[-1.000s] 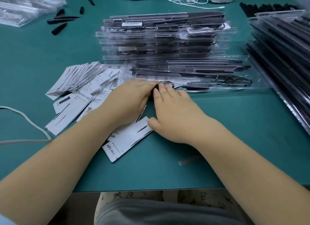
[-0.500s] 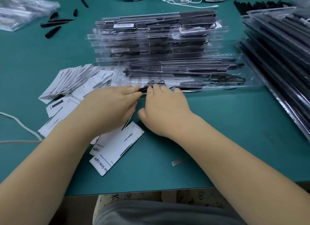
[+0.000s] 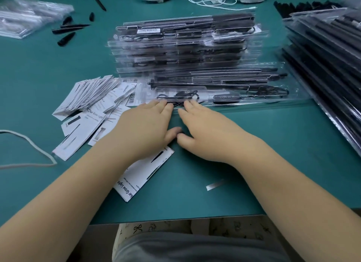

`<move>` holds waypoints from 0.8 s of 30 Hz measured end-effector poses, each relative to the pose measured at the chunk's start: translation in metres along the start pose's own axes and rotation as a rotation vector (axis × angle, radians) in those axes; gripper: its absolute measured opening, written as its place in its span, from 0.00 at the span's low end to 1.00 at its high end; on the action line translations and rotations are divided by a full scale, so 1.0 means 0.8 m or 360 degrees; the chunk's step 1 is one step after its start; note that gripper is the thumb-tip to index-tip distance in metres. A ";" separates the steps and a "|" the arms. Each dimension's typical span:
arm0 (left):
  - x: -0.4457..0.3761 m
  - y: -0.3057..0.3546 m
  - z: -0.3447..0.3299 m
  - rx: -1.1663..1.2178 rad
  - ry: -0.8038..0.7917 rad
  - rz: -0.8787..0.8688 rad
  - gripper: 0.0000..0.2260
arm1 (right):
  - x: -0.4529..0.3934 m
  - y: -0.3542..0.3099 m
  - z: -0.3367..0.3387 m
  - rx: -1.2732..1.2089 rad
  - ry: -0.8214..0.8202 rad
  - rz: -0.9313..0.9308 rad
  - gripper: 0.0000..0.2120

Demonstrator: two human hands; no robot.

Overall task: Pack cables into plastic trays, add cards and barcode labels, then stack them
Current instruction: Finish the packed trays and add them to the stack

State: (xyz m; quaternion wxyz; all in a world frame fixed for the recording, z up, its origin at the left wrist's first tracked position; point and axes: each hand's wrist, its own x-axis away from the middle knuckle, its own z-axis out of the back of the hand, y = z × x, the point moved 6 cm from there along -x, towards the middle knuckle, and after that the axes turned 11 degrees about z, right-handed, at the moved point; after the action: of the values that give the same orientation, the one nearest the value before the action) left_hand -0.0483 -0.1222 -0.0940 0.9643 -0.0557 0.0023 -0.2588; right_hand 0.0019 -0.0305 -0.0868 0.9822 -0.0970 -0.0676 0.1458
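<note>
A clear plastic tray (image 3: pixel 254 103) lies on the green table in front of me, holding a black cable (image 3: pixel 185 94) and a black inline controller (image 3: pixel 226 96). My left hand (image 3: pixel 144 128) and my right hand (image 3: pixel 205 132) lie side by side at the tray's near edge, fingers straight, fingertips touching the cable there. The two thumbs meet below. Behind the tray stands a stack of filled trays (image 3: pixel 185 44); its top tray carries a barcode label (image 3: pixel 148 30). White printed cards (image 3: pixel 88 99) are fanned out to the left, and one card (image 3: pixel 140 173) lies under my left wrist.
More filled trays (image 3: pixel 332 52) lean in a pile at the right. Black pointed parts (image 3: pixel 66 30) and a bag of clear packets (image 3: pixel 29 17) lie at the far left. A white cord (image 3: pixel 29 144) curls at the left edge; a small paper strip (image 3: pixel 214 185) lies near me.
Both hands have slid forward from the card to the tray's near edge and now lie flatter. The view has tilted slightly.
</note>
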 end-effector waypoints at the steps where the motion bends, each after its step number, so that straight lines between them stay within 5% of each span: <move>1: 0.000 0.002 -0.001 -0.0020 0.0020 -0.0006 0.36 | 0.002 0.000 0.006 -0.0001 0.0114 -0.0008 0.21; 5: 0.001 0.006 0.002 -0.0021 0.0134 -0.0005 0.39 | 0.012 0.005 0.041 -0.0179 0.0821 0.0006 0.16; 9: -0.002 0.012 -0.008 -0.0056 0.0078 0.0038 0.41 | -0.002 0.025 0.016 0.0100 0.0270 -0.0048 0.26; 13: -0.004 -0.008 -0.001 0.0395 -0.0011 -0.0105 0.27 | -0.004 0.033 0.020 0.0051 0.0235 -0.0115 0.22; 18: 0.006 -0.049 0.036 0.0843 0.0673 0.0032 0.04 | -0.006 0.036 0.015 0.0023 0.0174 -0.0099 0.21; 24: 0.011 -0.051 0.054 0.0672 0.1107 0.0251 0.10 | -0.009 0.037 0.020 -0.0056 0.0267 -0.0113 0.19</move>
State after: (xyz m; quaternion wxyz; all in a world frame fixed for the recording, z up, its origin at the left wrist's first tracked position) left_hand -0.0597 -0.1573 -0.0467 0.9131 0.2346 0.2792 -0.1821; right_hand -0.0153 -0.0018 -0.0780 0.9871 -0.1236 0.0090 0.1010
